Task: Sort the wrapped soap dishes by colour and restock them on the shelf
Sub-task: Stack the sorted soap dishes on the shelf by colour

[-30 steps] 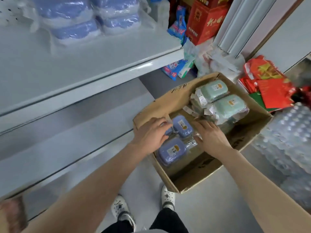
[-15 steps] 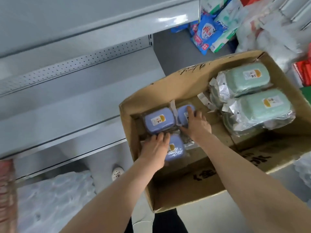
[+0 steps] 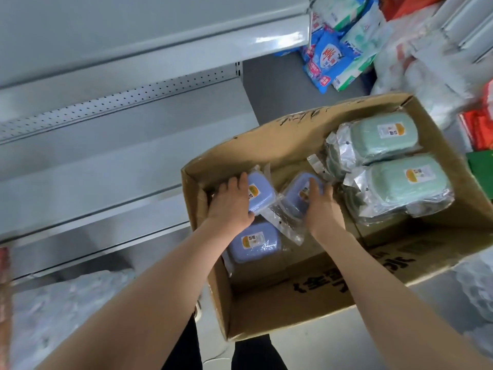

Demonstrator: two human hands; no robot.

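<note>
An open cardboard box (image 3: pixel 269 311) on the floor holds wrapped soap dishes. Three blue ones lie at its left end. My left hand (image 3: pixel 229 204) grips the far-left blue dish (image 3: pixel 262 194), thumb under its near edge. My right hand (image 3: pixel 321 206) covers the middle blue dish (image 3: pixel 297 190), fingers curled over its top. The third blue dish (image 3: pixel 253 243) lies nearer me, untouched. Two green dishes (image 3: pixel 384 136) (image 3: pixel 408 181) in crinkled wrap sit at the box's right end. White metal shelves (image 3: pixel 106 166) run along the left.
Blue and green packets (image 3: pixel 336 57) and white plastic bags lie on the floor beyond the box. Red packaging (image 3: pixel 480 129) shows at the right edge. Shrink-wrapped bottle packs (image 3: pixel 61 316) stand at the lower left and lower right. My dark trouser legs are below the box.
My left hand moved from the near blue dish up to the far-left one and took hold of it. My right hand stayed on the middle blue dish. The camera came closer.
</note>
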